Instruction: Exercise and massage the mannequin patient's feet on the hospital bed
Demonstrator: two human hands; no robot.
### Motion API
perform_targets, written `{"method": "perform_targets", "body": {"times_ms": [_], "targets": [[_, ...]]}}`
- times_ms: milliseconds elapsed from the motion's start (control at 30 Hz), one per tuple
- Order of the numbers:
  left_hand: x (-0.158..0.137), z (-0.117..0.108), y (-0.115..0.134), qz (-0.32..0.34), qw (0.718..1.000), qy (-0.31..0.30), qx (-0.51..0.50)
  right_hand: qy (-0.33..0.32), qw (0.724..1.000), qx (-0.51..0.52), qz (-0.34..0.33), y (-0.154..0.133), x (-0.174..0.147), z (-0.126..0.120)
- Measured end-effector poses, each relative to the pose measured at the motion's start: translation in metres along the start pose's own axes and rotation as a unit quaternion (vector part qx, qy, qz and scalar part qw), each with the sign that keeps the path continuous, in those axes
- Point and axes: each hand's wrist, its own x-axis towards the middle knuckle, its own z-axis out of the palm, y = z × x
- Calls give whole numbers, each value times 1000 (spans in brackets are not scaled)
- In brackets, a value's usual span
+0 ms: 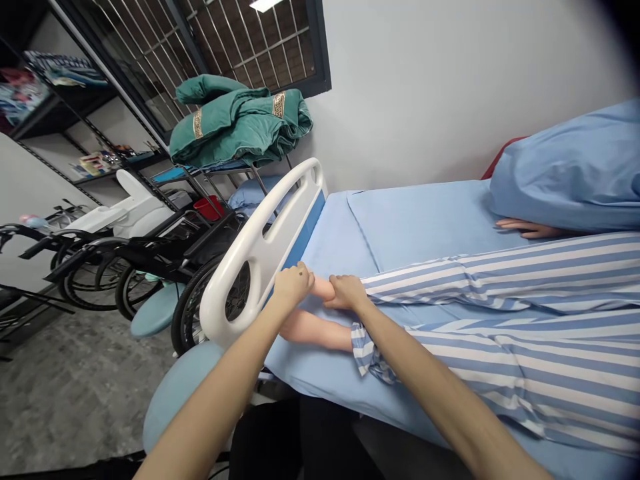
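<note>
On the bed lies a figure in blue-and-white striped trousers (500, 353), its smooth pink legs looking like a manikin's. My left hand (294, 283) is closed round the foot of the far leg, which it mostly hides. Just above that foot, my right hand (346, 292) wraps the far ankle (323, 289). The near foot (305, 327) rests on the light blue sheet (415, 207), apart from my hands. A striped cuff (367, 350) is bunched above the near ankle, partly behind my right forearm.
A white bed end board (263, 207) stands beside my left hand. Beyond it are wheelchairs (145, 260), round stools (183, 380) and a folded green quilt (240, 127). At right, a blue cover (575, 173) hides the figure's upper body; one of its hands (533, 228) shows.
</note>
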Motion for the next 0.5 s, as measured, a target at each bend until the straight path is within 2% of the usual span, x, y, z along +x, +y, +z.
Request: {"method": "perform_targets", "body": {"times_ms": [67, 167, 267, 400, 500], "targets": [[-15, -1, -9, -12, 1000, 5, -2, 3, 1000, 4, -1, 1, 0, 2], [-40, 0, -22, -34, 999, -19, -5, 4, 1000, 12, 8, 1, 0, 3], [-65, 5, -32, -30, 999, -34, 4, -6, 1000, 11, 18, -1, -2, 0], [-87, 13, -30, -14, 1000, 0, 15, -34, 999, 27, 26, -4, -3, -9], [-91, 14, -24, -22, 999, 16, 17, -60, 996, 50, 36, -9, -4, -15]]}}
